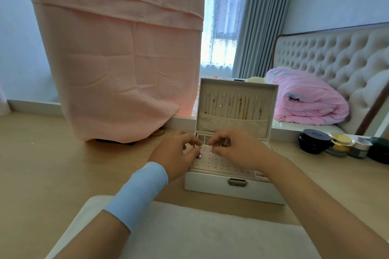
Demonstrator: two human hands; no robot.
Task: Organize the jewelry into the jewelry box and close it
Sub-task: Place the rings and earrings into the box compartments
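The white jewelry box [231,187] sits open on the wooden counter [42,164], its lid [235,107] upright with several necklaces [235,104] hanging inside, and a perforated earring panel [212,162] lies in the tray nearest the front latch [237,182]. Both hands hover over the back of that panel: the left hand [174,153] and right hand [235,147] have their fingers pinched together, nearly meeting, on something too small to identify. A small pearl earring [200,156] sits at the panel's left edge, just below the left hand.
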